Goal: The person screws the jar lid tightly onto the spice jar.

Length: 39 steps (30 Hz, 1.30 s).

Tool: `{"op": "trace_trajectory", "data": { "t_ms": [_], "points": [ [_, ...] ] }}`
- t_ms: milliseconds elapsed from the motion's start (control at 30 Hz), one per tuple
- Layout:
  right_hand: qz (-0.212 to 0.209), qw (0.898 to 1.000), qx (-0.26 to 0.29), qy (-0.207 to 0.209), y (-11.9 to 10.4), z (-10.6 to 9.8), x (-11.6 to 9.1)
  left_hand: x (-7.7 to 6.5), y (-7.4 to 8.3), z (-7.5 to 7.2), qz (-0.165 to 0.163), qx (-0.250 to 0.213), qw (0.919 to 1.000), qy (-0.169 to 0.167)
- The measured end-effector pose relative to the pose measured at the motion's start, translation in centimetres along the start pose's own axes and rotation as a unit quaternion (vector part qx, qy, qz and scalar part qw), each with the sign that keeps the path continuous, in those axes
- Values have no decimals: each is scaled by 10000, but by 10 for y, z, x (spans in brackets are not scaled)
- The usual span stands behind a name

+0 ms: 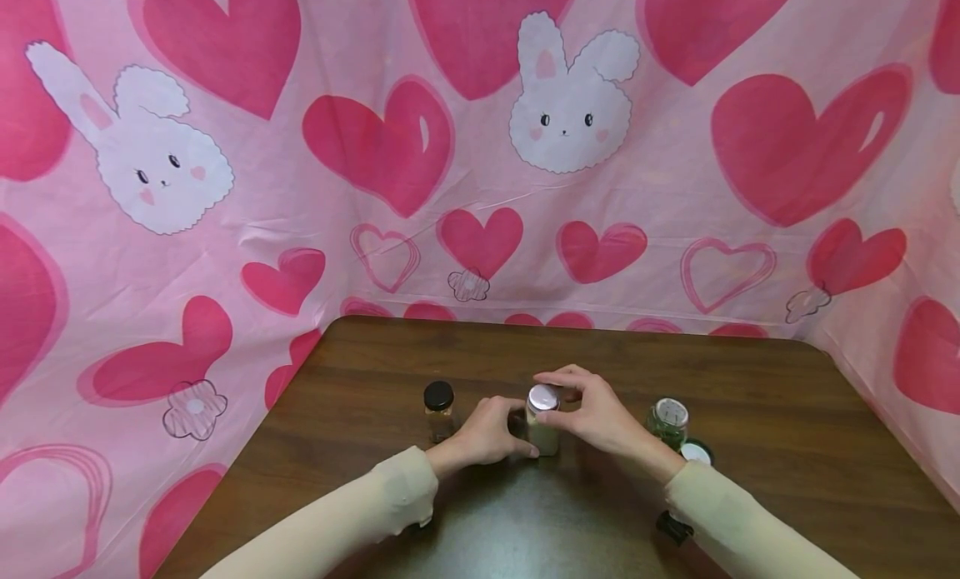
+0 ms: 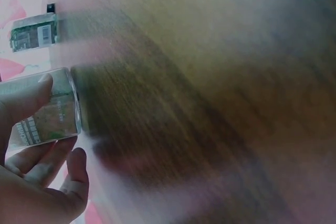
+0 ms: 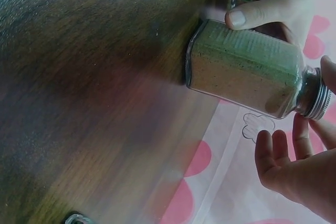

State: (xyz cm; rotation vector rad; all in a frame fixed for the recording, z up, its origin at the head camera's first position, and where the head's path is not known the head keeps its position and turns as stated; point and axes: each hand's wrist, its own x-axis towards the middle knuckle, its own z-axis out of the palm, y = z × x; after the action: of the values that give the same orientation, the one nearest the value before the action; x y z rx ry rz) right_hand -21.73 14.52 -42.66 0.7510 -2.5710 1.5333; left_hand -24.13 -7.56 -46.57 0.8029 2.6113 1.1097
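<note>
A squarish clear spice jar (image 1: 546, 439) filled with pale brownish powder stands in front of me on the wooden table. My left hand (image 1: 487, 431) grips its body from the left, the thumb (image 3: 239, 19) lying on the glass in the right wrist view. At the top, my right hand (image 1: 600, 412) pinches the silver screw lid (image 3: 317, 95) between thumb and fingers. The lid sits on the jar's neck. The left wrist view shows the jar's lower part (image 2: 60, 111) between left thumb and fingers.
To the left stands a black-lidded jar (image 1: 438, 408). On the right are a jar with green contents (image 1: 667, 422), a loose lid with a white inside (image 1: 697, 452) and a small black object (image 1: 673, 527) by my sleeve. Pink heart-patterned cloth (image 1: 480, 187) hangs around the table.
</note>
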Motion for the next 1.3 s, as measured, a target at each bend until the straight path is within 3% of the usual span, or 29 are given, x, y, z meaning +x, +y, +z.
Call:
{"op": "trace_trajectory", "data": {
  "t_ms": [300,567,767,1300],
  "points": [
    [-100,9995,-268,119,-2,1,-1,0,1,0,48,51,10000,3],
    [-88,9989,257,-379,2,-7,-6,0,1,0,11,52,10000,-9],
    [-341,9959,415,-727,3,-11,-6,0,1,-1,8,31,10000,-31],
    [-310,9956,400,-791,4,-11,-6,-1,0,-2,63,-103,9999,-101]
  ]
}}
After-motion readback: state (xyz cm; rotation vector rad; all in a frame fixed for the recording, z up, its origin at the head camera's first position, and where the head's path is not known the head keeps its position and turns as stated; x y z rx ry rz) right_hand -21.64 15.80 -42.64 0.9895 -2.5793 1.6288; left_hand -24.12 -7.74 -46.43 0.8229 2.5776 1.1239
